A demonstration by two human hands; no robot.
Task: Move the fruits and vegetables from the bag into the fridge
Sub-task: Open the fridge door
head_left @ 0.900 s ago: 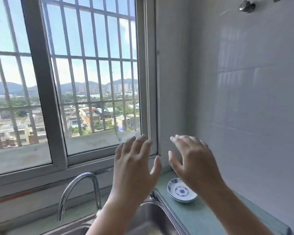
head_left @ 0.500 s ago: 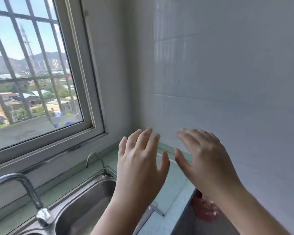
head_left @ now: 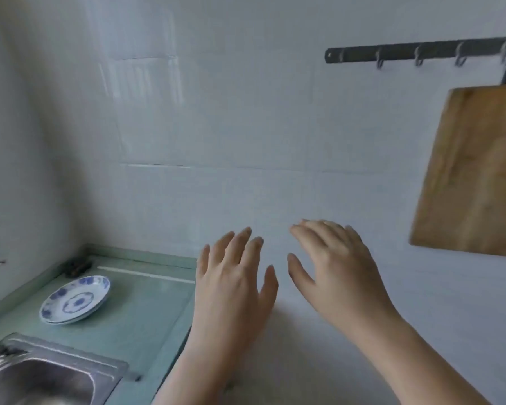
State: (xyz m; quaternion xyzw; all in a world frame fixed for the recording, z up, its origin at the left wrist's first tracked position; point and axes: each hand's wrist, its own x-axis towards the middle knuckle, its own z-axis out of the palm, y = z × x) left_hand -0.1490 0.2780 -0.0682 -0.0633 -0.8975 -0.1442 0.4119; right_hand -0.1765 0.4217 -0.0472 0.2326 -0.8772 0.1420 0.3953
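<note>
My left hand (head_left: 234,285) and my right hand (head_left: 330,267) are raised side by side in front of a white tiled wall, backs towards me. The fingers of both are spread and straight, and neither holds anything. No bag, fruit, vegetable or fridge is in view.
A green counter (head_left: 140,311) runs along the wall at lower left, with stacked blue-and-white saucers (head_left: 75,301) on it. A steel sink (head_left: 41,378) sits at the bottom left corner. A wooden cutting board (head_left: 473,171) hangs at the right under a metal hook rail (head_left: 421,52).
The view has swung right, away from the window and tap, onto the tiled wall, hook rail and cutting board. Both hands stay raised and spread in front of me.
</note>
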